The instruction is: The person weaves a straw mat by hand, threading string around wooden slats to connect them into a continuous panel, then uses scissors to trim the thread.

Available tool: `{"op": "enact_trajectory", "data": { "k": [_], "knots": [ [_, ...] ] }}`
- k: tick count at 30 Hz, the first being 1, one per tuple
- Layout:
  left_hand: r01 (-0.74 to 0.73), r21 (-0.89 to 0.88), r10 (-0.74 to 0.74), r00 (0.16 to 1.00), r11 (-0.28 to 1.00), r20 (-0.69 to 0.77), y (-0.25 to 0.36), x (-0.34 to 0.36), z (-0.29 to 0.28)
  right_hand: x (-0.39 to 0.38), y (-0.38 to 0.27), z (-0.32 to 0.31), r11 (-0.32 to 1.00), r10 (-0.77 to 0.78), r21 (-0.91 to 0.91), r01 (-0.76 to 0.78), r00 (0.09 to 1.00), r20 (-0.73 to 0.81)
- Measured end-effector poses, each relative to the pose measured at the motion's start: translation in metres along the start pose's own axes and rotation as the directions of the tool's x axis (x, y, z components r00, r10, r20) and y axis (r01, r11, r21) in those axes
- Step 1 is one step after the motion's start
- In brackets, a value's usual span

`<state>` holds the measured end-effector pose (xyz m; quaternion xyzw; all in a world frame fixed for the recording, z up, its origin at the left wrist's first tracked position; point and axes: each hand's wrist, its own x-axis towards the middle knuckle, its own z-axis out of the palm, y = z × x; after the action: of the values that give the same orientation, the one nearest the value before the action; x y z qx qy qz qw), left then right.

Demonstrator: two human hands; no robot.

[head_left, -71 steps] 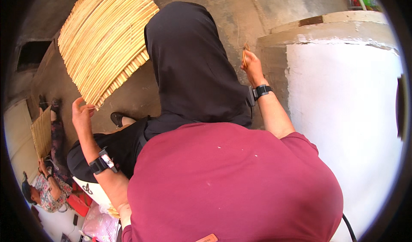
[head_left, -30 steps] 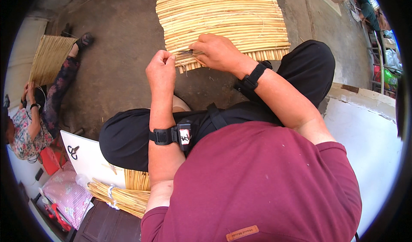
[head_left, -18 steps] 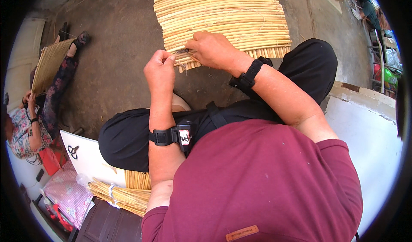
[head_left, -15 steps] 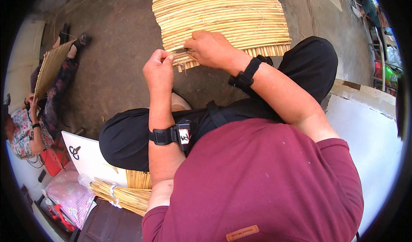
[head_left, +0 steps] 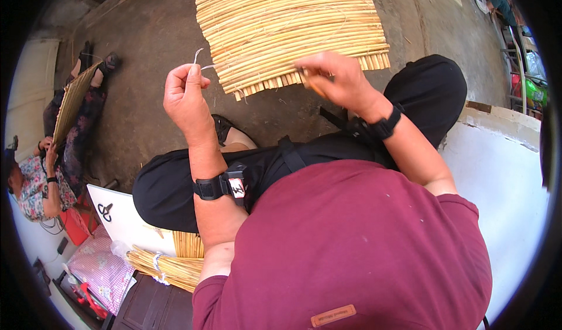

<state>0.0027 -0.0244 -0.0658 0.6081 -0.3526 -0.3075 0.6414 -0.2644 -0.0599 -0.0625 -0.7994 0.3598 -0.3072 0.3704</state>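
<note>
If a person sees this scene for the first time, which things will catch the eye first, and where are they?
The big mat of pale reed sticks lies on the grey floor at the top centre. Just below it, the left hand pinches a thin white string lifted up from the mat's near edge, while the right hand holds a single stick at that edge. At the far left, another person sits with a similar mat.

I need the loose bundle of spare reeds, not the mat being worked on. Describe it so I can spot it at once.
Start from the big woven reed mat on the floor ahead, then come back past the left hand and its forearm to the white board by the person's left hip. The bundle of reeds lies just below it: loose pale stalks tied with a white strip, not woven flat.
</note>
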Motion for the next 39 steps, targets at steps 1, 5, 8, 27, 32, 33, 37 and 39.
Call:
{"op": "enact_trajectory", "data": {
  "k": [1, 5, 8, 27, 32, 33, 37, 39],
  "knots": [
    [-0.028, -0.083, 0.031, 0.999, 0.996, 0.035, 0.003, 0.0, 0.002, -0.018, 0.007, -0.003, 0.998, 0.046, 0.044, -0.053, 0.989, 0.14],
    [-0.043, -0.192, 0.072, 0.986, 0.981, 0.147, 0.008, -0.007, 0.012, -0.078, 0.062, 0.017, 0.906, 0.411, -0.317, -0.28, 0.763, 0.499],
    [0.003, -0.253, 0.057, 0.971, 0.967, 0.231, 0.01, -0.012, 0.026, -0.096, 0.121, 0.015, 0.734, 0.618, -0.59, -0.336, 0.691, 0.376],
    [-0.173, -0.08, 0.119, 0.226, 0.982, 0.967, 0.04, -0.084, 0.094, -0.071, -0.015, -0.05, 0.636, 0.282, 0.661, -0.399, 0.917, 0.282],
    [0.384, -0.168, 0.102, 0.186, 0.908, 0.977, 0.08, -0.073, 0.054, -0.072, -0.011, -0.051, 0.495, -0.02, 0.546, -0.676, 0.62, 0.785],
    [0.368, -0.233, 0.139, 0.263, 0.9, 0.955, 0.087, -0.07, 0.036, -0.074, -0.009, -0.052, 0.573, -0.004, 0.507, -0.644, 0.616, 0.788],
    [0.207, -0.551, 0.345, 0.592, 0.808, 0.729, 0.107, -0.049, -0.048, -0.083, 0.001, -0.064, 0.531, 0.309, 0.48, -0.698, 0.687, 0.657],
    [-0.068, -0.431, 0.296, 0.821, 0.9, 0.489, 0.13, -0.046, -0.082, -0.089, 0.013, -0.07, 0.548, 0.378, 0.507, -0.665, 0.738, 0.56]
  ]
}}
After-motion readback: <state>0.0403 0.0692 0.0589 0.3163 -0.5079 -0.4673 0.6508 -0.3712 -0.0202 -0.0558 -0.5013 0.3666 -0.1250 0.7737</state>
